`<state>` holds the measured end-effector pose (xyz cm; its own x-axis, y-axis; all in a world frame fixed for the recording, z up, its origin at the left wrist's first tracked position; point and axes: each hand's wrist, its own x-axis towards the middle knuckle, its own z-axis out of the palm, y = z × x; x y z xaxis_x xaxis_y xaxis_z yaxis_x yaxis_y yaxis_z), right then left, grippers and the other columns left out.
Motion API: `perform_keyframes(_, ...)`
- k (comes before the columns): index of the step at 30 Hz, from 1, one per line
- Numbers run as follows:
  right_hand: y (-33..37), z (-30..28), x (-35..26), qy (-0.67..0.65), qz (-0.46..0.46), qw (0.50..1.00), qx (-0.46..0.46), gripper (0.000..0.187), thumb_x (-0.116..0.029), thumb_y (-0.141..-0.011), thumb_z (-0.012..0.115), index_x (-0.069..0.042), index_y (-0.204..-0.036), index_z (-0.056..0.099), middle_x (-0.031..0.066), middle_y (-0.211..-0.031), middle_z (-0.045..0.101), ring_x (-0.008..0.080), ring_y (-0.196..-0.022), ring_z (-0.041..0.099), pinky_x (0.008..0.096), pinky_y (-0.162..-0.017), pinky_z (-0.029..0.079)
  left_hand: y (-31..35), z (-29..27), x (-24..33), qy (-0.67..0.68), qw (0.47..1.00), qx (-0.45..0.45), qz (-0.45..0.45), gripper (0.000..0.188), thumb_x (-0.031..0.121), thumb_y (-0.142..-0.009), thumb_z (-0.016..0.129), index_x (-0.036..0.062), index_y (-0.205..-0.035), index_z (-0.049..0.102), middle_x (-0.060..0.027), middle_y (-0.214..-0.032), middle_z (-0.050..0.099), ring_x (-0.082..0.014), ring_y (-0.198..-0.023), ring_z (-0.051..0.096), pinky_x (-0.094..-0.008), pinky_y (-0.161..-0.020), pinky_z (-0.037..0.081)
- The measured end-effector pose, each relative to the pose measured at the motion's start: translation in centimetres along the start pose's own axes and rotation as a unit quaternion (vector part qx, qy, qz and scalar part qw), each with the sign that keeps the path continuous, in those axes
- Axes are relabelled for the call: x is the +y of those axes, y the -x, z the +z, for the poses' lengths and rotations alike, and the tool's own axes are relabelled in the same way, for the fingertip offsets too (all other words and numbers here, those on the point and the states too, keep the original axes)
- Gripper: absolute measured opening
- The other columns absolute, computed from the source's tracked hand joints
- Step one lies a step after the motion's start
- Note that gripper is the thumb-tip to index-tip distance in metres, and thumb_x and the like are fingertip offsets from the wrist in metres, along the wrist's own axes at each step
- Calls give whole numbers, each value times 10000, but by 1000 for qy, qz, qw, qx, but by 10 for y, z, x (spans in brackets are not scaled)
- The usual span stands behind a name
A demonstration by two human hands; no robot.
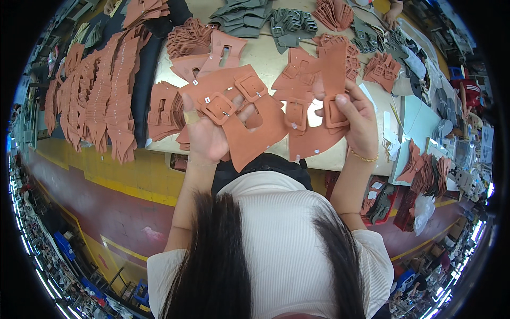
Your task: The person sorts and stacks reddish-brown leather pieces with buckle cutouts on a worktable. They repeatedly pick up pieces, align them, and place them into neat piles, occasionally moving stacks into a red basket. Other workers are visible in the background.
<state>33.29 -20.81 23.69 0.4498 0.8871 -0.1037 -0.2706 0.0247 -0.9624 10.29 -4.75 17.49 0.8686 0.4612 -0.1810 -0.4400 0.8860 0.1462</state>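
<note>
My left hand (206,137) holds up a terracotta sandal upper (257,133) with two covered square buckles and a cut-out. The fingers pass behind it and show partly through the cut-out. A second terracotta sandal upper (313,146), also with two buckles, is in my right hand (361,119). That thumb presses on the front near the right buckle (336,111), and a strap stands upright above it. Both pieces are side by side over the table's near edge, almost touching. Small white tags show on them.
Stacks of terracotta uppers (162,109) and dark green ones (292,24) cover the pale table (255,50). Long rows of terracotta pieces (98,95) hang at the left. Another person's hand (392,18) is at the far right. A red crate (382,204) stands below the right edge.
</note>
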Motion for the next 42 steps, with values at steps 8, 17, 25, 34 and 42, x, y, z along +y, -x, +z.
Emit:
perform_keyframes(8,-1,16,-14,-25,-34,997,-57,478,-185,-927,580,31,-1323,422,233,-1072,641,266,-824,694,348,-719,581,4,-4,-4,22,999,-27,34,921,771,-830,361,124,-1477,250,-155,-1486,313,-362,-1342,337,-538,-1066,334)
perform_keyframes(17,-18,46,43,14,100,983,-154,524,-327,-1008,421,2,-1410,350,144,-1189,587,216,-1087,577,314,-959,451,14,-1,-12,4,998,-26,53,863,707,-860,411,114,-1470,262,-158,-1496,274,-343,-1391,240,-510,-1157,195)
perform_keyframes(25,-11,31,56,-120,125,976,-131,591,-438,-1025,292,2,-1415,354,164,-1233,572,219,-1101,560,346,-988,428,16,-8,-20,12,998,54,22,851,659,-890,409,81,-1481,206,-178,-1513,223,-385,-1397,198,-527,-1149,193)
perform_keyframes(34,4,31,69,-42,138,982,-124,491,-261,-1003,458,14,-1403,388,131,-1373,481,179,-1208,494,303,-1037,380,17,-13,-29,71,997,36,-15,768,547,-928,452,54,-1470,221,-196,-1493,260,-385,-1380,245,-522,-1134,245)
perform_keyframes(42,5,37,87,54,115,985,-121,460,-188,-971,526,-13,-1386,435,76,-1287,545,112,-1142,512,269,-980,410,17,-36,-33,18,995,92,-42,586,253,-938,549,28,-1418,300,-183,-1422,366,-346,-1344,337,-475,-1077,375)
